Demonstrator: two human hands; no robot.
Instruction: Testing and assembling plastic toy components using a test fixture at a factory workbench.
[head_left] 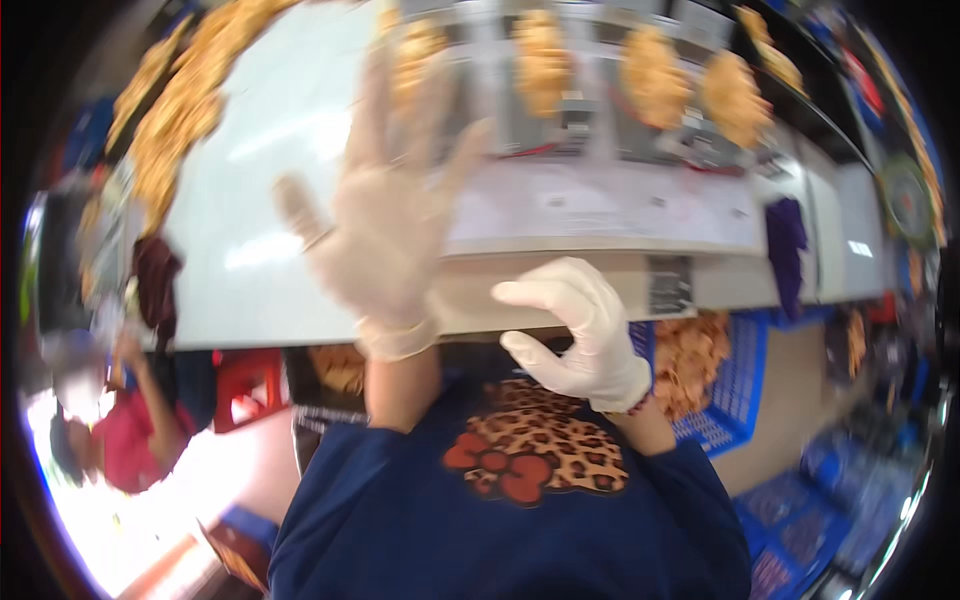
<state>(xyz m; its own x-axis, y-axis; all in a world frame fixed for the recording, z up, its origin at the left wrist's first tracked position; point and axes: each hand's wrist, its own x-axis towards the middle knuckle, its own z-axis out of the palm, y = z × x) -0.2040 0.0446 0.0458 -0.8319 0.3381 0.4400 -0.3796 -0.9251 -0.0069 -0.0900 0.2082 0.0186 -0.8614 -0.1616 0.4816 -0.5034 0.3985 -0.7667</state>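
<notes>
Both my hands wear white gloves. My left hand reaches out over the white table, smeared by motion, its fingers spread and nothing seen in them. Closer to my chest, my right hand hangs at the table's front edge with curved fingers and thumb apart, a gap between them. Beyond the hands, a row of grey weighing devices bears heaps of yellowish-brown pieces, among them one heap near the middle and another to its right. What the pieces are I cannot make out.
A long pile of similar pieces runs along the table's far left. Below the table at right stands a blue basket holding brownish pieces. A purple cloth hangs at the right, a red stool stands left, and another person is beyond it.
</notes>
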